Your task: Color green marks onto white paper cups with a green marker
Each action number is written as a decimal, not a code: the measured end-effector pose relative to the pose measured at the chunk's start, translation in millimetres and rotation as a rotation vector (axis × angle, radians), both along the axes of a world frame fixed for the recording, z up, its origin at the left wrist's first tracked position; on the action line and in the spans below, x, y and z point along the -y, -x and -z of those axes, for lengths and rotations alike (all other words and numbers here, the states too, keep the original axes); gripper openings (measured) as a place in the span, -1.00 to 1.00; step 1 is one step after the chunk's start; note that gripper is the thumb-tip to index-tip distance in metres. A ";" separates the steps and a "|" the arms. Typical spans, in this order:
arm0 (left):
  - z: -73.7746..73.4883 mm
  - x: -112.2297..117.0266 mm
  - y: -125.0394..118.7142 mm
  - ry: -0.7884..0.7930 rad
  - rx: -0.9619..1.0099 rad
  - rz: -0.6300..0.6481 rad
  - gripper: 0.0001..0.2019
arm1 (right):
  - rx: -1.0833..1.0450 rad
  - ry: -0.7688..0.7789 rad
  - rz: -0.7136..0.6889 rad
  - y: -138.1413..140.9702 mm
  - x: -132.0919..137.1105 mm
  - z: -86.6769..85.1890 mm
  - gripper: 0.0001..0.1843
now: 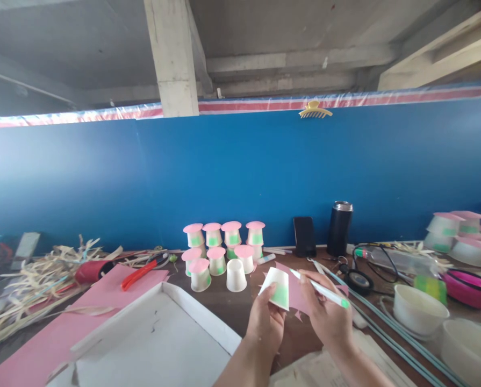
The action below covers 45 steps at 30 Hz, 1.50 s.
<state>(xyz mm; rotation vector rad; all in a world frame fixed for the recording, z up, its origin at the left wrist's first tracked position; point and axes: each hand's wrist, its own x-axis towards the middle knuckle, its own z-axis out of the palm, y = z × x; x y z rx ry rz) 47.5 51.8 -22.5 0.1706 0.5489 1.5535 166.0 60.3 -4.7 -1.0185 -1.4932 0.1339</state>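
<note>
My left hand [266, 320] is closed around a white paper cup [273, 279] that has a green patch on its side. The cup is tilted, its side facing me. In my right hand [329, 314] is a white marker [321, 289] with a green end; its tip points toward the cup, and a small gap seems to lie between them. Beyond my hands, a plain white cup [236, 275] stands upside down. Beside it are several cups with pink paper discs on top [200, 274], some stacked, many with green patches. Pink paper [296, 295] lies under my hands.
A white shallow box [159, 338] lies at front left on pink sheets [103, 301], near red-handled scissors [139, 274] and shredded strips [30, 285]. A phone [304, 237] and black flask [339, 228] stand by the blue partition [240, 177]. White bowls [420, 309] and blue sticks [389, 328] lie right.
</note>
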 end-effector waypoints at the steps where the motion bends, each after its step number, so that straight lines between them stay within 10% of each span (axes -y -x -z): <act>1: -0.3 0.1 0.0 -0.003 0.001 0.006 -0.69 | 0.017 -0.013 -0.006 0.1 0.0 0.2 -0.77; 24: 0.3 4.6 -4.1 -0.289 -0.122 0.077 -0.62 | 0.086 -0.021 -0.063 5.7 4.1 -2.4 -0.79; 45: -1.0 4.0 -5.2 -0.209 -0.117 0.059 -0.62 | 0.190 -0.049 -0.015 5.1 0.9 0.0 -0.77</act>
